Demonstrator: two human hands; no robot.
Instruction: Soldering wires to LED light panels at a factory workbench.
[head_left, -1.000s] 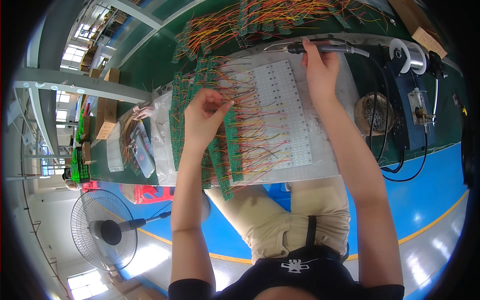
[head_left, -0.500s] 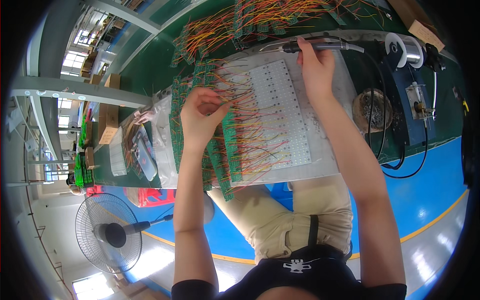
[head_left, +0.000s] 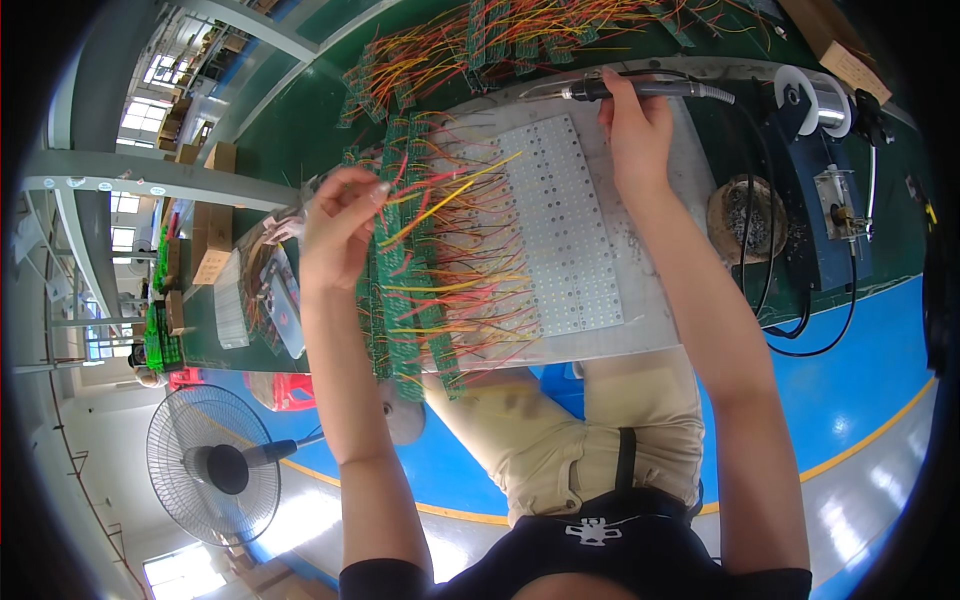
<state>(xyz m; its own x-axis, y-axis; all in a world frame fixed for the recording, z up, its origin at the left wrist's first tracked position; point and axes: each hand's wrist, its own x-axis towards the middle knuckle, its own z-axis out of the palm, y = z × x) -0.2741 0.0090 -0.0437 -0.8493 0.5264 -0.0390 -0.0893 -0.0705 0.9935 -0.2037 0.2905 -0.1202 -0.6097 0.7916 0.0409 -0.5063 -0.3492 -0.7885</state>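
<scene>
Beside the wired boards at the left, the fingertips of my left hand (head_left: pixel 340 235) are pinched at the edge of a long green circuit board strip (head_left: pixel 400 300). Red and yellow wires fan out from this strip to the right. More wired green strips lie beneath and beside it, partly covered by it. My right hand (head_left: pixel 640 135) is wrapped round a soldering iron (head_left: pixel 590 90) near the far edge of the grey work board, its tip pointing left. Between the hands lies a pale perforated panel (head_left: pixel 570 230) with rows of dots, wire ends reaching over its left side.
A heap of wired green boards (head_left: pixel 490 40) spans the far side. At the right stand a solder spool (head_left: pixel 818 105), a round pot (head_left: pixel 745 215) of grey bits and the iron's looping black cable. A standing fan (head_left: pixel 215 465) is at the left.
My left hand has moved left, and the strip at its fingertips has shifted left over the other strips, uncovering more of the pale panel. My right hand keeps the soldering iron almost in place.
</scene>
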